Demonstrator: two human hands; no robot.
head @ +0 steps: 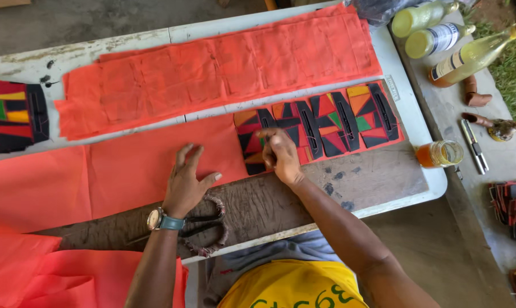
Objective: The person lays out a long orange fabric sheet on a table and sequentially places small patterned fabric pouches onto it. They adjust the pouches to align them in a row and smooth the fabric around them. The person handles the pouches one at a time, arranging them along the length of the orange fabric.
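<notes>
Patchwork pieces (332, 122) on cloth (155, 165), bottles (440, 34) right of table (395, 188), scissors (206, 228) near edge

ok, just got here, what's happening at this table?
A person is working at a white table draped with orange fabric. The left hand lies flat, fingers spread, on the fabric. The right hand pinches at the leftmost of a row of black patchwork pieces with orange, yellow and green patches, laid side by side on the fabric. Scissors with wrapped handles lie under the left wrist. Bottles and a small jar sit to the right.
</notes>
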